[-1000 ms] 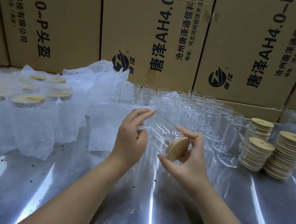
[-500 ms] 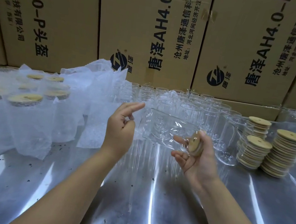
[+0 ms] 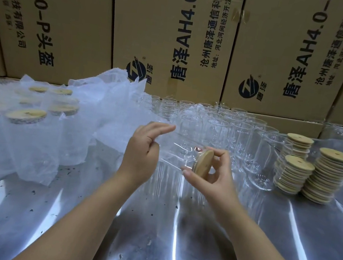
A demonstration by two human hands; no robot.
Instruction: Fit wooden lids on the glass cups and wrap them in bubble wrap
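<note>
A wall of brown cardboard boxes [image 3: 173, 42] printed with dark lettering fills the back of the view. Below it stretches a shiny metal table [image 3: 152, 236] with dark specks. On the table's left lies a crumpled heap of bubble wrap [image 3: 33, 144], and wrapped cups [image 3: 26, 114] topped with wooden discs stand in it. Rows of empty glass cups [image 3: 216, 127] stand upright along the back centre. To their right, just beside the nearest cups, are three stacks of wooden lids [image 3: 332, 177]. Two bare forearms reach in from below. Between the hands, raised above the table, one glass cup [image 3: 176, 150] lies on its side. The left hand [image 3: 141, 154] grips its base end – thumb against the glass, the upper fingers stretched straight along its top. The right hand [image 3: 214, 179] pinches a wooden lid [image 3: 202, 163] by its rim between the thumb below and curled fingertips above, holding it on edge against the cup's mouth – how far it is seated cannot be told.
</note>
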